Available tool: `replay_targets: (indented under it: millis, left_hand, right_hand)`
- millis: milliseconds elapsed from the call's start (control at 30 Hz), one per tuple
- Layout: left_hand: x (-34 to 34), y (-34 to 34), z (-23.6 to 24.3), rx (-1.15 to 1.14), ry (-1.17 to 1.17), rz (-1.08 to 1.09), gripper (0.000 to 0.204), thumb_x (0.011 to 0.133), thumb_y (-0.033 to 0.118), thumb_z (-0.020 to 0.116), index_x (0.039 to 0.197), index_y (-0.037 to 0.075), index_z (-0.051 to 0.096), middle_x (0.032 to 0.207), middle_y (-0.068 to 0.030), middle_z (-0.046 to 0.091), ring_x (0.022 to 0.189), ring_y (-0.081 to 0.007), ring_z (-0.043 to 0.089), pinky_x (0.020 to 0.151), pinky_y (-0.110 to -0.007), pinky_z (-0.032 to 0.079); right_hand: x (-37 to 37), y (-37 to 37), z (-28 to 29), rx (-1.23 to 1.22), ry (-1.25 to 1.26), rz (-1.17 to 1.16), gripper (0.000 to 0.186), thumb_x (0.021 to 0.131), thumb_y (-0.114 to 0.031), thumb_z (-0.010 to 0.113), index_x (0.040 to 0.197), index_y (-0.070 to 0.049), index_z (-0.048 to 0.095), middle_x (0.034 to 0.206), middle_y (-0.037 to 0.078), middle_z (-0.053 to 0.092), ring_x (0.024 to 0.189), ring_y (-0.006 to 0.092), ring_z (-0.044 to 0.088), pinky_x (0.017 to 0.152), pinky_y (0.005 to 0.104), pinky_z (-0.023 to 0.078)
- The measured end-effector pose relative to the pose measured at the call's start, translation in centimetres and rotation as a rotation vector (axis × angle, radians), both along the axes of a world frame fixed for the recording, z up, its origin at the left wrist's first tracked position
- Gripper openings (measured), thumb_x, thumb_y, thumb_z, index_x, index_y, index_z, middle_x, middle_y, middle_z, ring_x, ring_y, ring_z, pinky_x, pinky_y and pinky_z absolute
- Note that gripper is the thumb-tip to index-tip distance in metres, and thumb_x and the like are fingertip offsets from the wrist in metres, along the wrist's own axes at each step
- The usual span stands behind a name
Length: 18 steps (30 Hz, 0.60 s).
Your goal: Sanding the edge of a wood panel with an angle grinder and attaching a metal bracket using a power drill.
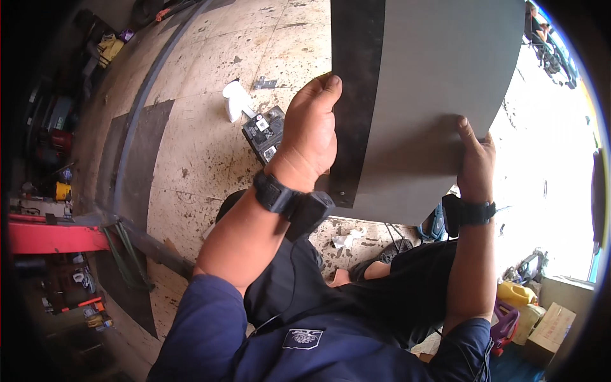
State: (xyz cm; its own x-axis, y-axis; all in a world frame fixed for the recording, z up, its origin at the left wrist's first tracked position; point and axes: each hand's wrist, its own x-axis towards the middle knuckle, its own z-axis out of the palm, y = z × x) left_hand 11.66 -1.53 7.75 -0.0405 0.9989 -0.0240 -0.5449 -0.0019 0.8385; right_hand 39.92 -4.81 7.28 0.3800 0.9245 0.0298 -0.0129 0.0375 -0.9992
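The left hand [310,130] and right hand [477,167] pinch the panel [429,76] by opposite edges above the floor [191,149] (most fingers hidden behind). A slackened grip could let it drop, perhaps onto the battery [259,132].

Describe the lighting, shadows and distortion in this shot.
Head view: glare washes out the floor at right, while the clutter at far left sinks into gloom; head view: a soft shadow falls on the gray panel beside the right hand; head view: the dark bar at left looks curved, likely fisheye bending, and the corners are black.
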Motion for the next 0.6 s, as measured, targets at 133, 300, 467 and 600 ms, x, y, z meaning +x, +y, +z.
replay_targets:
  millis: [133,300,467,600]
  left_hand:
    - [-2.0,0.3,-0.1,0.051,-0.017,-0.150,0.034,0.103,0.011,0.063,0.134,-0.004,0.067,0.124,-0.0058,0.071,0.114,-0.0125,0.060,0.106,-0.028,0.044]
    - [-2.5,0.3,0.0,0.050,0.156,-0.139,0.037,0.103,0.003,0.060,0.139,-0.007,0.064,0.132,-0.0119,0.072,0.119,-0.0161,0.065,0.108,-0.029,0.047]
    - [-2.5,1.0,-0.7,-0.007,0.184,-0.094,0.035,0.104,0.002,0.061,0.138,-0.008,0.065,0.130,-0.0125,0.072,0.118,-0.0158,0.065,0.109,-0.030,0.046]
    - [-2.9,1.5,-1.2,-0.008,0.165,-0.123,0.038,0.104,0.003,0.062,0.140,-0.007,0.063,0.130,-0.0129,0.072,0.117,-0.0150,0.065,0.108,-0.030,0.047]
  right_hand:
    - [-0.4,0.8,-0.7,-0.069,0.038,0.034,0.060,0.098,-0.036,0.080,0.133,0.007,0.057,0.120,0.018,0.069,0.106,0.0264,0.070,0.091,0.0398,0.060]
    - [-0.8,1.9,-1.0,-0.202,0.144,0.068,0.057,0.099,-0.038,0.079,0.132,0.004,0.060,0.122,0.018,0.068,0.108,0.0262,0.069,0.092,0.0409,0.060]
    - [-1.0,2.8,-2.0,-0.223,0.146,0.084,0.061,0.096,-0.040,0.082,0.132,0.006,0.062,0.122,0.019,0.069,0.109,0.0264,0.068,0.094,0.0399,0.057]
    - [-0.4,3.6,-2.8,-0.288,0.160,0.103,0.065,0.094,-0.042,0.083,0.132,0.007,0.061,0.125,0.021,0.068,0.113,0.0283,0.067,0.097,0.0410,0.056]
